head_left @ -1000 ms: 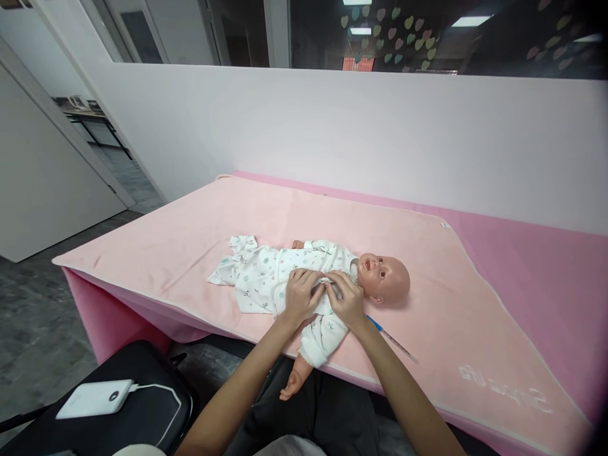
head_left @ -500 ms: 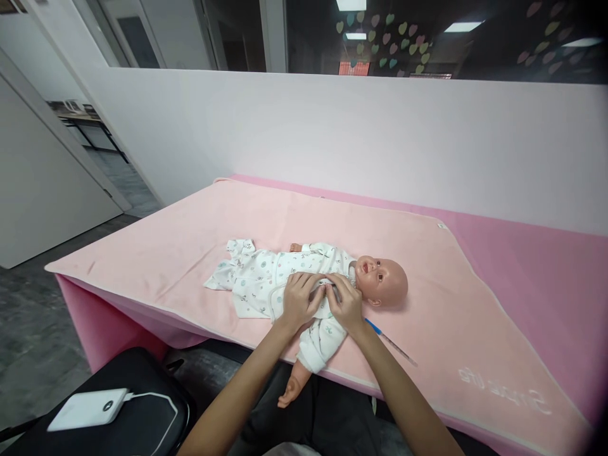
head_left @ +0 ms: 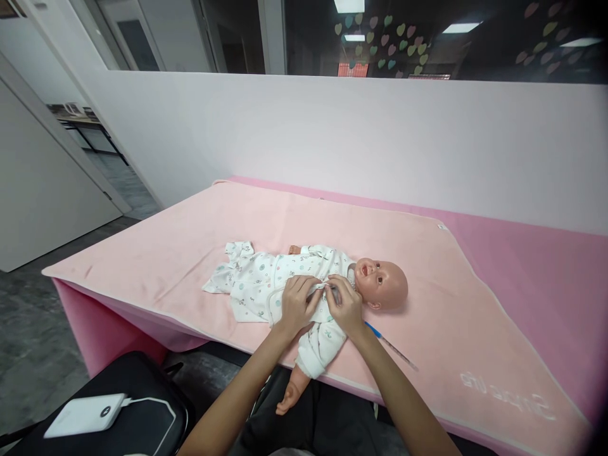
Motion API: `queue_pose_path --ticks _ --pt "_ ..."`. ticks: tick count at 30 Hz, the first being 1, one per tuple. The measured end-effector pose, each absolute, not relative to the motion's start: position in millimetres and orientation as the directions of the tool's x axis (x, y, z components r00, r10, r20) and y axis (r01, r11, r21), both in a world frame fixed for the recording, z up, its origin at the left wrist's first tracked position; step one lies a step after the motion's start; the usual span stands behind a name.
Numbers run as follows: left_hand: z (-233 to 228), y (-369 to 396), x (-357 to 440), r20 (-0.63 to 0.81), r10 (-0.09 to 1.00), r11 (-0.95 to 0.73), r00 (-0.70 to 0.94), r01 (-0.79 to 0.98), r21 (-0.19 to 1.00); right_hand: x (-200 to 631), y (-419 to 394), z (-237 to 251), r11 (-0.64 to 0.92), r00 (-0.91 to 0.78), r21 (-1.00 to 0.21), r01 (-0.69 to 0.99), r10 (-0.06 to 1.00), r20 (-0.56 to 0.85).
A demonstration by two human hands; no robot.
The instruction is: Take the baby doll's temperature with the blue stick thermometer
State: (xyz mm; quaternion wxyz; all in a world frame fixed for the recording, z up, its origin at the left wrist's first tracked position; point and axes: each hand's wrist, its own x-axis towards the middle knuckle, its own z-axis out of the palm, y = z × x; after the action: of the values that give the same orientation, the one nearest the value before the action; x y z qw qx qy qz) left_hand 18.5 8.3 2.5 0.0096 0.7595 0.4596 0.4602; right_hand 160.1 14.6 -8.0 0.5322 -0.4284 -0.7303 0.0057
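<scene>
A baby doll (head_left: 381, 283) lies on its back, head to the right, dressed in a white printed baby top (head_left: 256, 272) and matching trousers. Over its chest, my left hand (head_left: 297, 305) pinches a narrow white strip of the top's cloth, which looks like a tie or an edge. My right hand (head_left: 346, 307) pinches the same white cloth close by, its fingertips nearly meeting the left ones. The exact fastening is too small to make out. One doll arm (head_left: 293, 387) reaches toward me past the table's near edge. Beside my right wrist lies a thin rod with a blue end (head_left: 390, 345).
A light pink blanket (head_left: 190, 234) covers the table over a darker pink cloth (head_left: 546, 278). A white wall (head_left: 342, 133) with a window stands behind. At lower left, a white power bank (head_left: 85, 415) with a cable rests on a black bag (head_left: 137, 386).
My fingertips have parted slightly, and a white strip of cloth now shows between them. The doll and the rod keep their places, while the camera view has shifted slightly.
</scene>
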Motion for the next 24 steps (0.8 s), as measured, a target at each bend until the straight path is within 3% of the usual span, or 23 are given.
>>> queue_pose_path --ticks 14,24 --pt "-2.1 10.1 14.4 0.706 0.693 -0.638 0.146 0.58 0.506 160.3 14.0 -6.4 0.673 -0.087 -0.457 0.582 0.61 0.788" --pt "1.3 5.7 13.6 0.702 0.686 -0.662 0.19 0.563 0.495 160.1 14.3 -8.8 0.608 -0.045 -0.487 0.626 0.653 0.756"
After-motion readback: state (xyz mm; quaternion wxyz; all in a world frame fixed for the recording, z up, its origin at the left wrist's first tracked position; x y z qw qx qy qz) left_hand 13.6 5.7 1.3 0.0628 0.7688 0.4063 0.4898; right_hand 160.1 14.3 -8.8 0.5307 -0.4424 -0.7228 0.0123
